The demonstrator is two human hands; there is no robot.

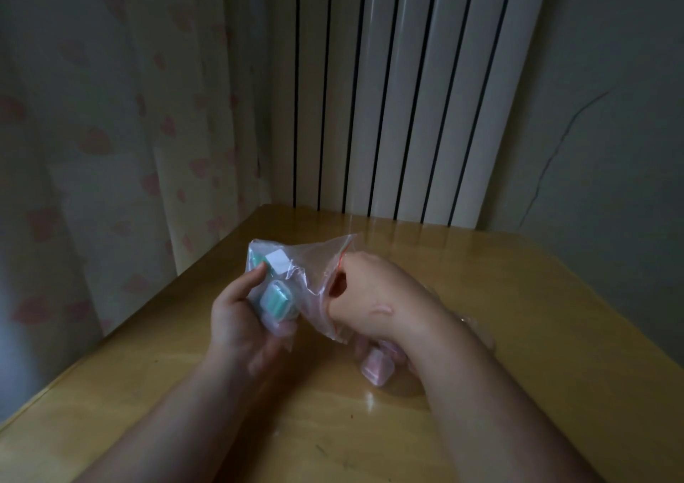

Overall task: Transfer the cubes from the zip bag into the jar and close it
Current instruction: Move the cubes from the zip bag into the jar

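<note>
Cradling the zip bag (299, 279) above the wooden table (562, 279), the left hand (237, 319) clasps its cube-filled end; the right hand (370, 293) grips its red-edged mouth. A pink cube (374, 369) lies under the right wrist; the jar cannot be made out. Widening the mouth before tilting should help.

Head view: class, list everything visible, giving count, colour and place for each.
table: one, yellow-brown, foreground
zip bag: one, clear with red strip, held above the table
cubes: at least three, green and white, inside the bag
pink cube: one, pink, beneath the right wrist
radiator: one, white, behind the table
curtain: one, pale with pink spots, left
left hand: one, holds the bag's cube end
right hand: one, grips the bag's mouth
</note>
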